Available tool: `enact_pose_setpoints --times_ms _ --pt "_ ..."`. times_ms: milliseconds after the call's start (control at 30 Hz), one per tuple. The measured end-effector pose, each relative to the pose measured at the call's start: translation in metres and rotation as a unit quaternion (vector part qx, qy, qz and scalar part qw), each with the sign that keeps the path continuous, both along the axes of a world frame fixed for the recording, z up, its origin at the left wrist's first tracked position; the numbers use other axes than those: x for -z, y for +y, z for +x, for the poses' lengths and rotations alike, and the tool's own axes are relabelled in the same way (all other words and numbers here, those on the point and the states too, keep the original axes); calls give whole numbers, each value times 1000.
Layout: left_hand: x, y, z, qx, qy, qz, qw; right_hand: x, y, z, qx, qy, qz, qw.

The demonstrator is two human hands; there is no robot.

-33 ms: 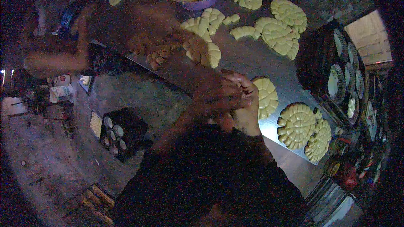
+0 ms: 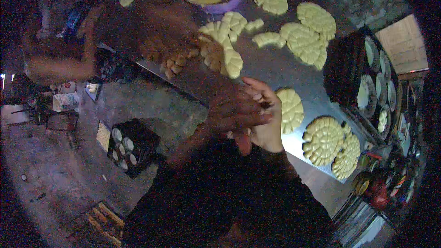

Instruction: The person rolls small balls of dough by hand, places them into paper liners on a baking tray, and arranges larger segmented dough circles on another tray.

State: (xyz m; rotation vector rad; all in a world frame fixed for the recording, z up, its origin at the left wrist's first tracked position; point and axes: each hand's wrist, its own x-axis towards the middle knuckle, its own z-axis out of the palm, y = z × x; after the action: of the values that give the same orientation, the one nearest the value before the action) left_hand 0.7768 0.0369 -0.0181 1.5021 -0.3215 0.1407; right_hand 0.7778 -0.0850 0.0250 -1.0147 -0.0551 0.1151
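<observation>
My left hand [image 2: 236, 115] lies across my right hand [image 2: 268, 112], fingers pressed against it at the near edge of the metal table [image 2: 257, 57]. The right hand's fingers are bent; whatever is between the hands is hidden. Just right of them lies a scored round of pale dough [image 2: 290, 110], with two more scalloped rounds [image 2: 322, 140] lower right. Several cut dough pieces [image 2: 232, 59] and rounds spread across the table beyond my hands. A purple bowl of yellowish contents [image 2: 216, 4] stands at the back. A blurred brown shape obscures some dough at upper middle.
Another person's bare arm [image 2: 64, 69] is at the upper left. A dark rack with fluted tins [image 2: 376, 89] stands at the right beside a wooden board [image 2: 399, 41]. A black tray with small tins [image 2: 133, 151] is at lower left on the floor.
The table and dough appear slightly lower in the picture. My hands stay together, with the left fingers shifted slightly down and right over the right hand.
</observation>
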Motion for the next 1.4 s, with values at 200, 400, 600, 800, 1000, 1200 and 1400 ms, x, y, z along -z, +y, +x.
enact_pose_setpoints --times_ms 200,400,600,800,1000,1200,1400 --pt "50 27 42 -24 125 -119 985 -22 52 48 -48 -118 -234 964" --pt "82 77 127 -100 173 -131 971 -25 106 152 -239 77 -35 967" --pt "86 133 153 -102 253 -110 956 -27 135 297 -197 -200 -764 581" --pt "85 156 157 -86 299 -95 946 58 90 375 -200 -381 -757 492" --pt "87 154 168 -74 297 -93 947 67 66 338 -138 -309 -806 486" --pt "79 128 177 -63 258 -151 952 -19 109 258 -126 -32 -409 903" --pt "34 90 165 32 310 -358 880 -37 78 182 11 -38 -228 973"
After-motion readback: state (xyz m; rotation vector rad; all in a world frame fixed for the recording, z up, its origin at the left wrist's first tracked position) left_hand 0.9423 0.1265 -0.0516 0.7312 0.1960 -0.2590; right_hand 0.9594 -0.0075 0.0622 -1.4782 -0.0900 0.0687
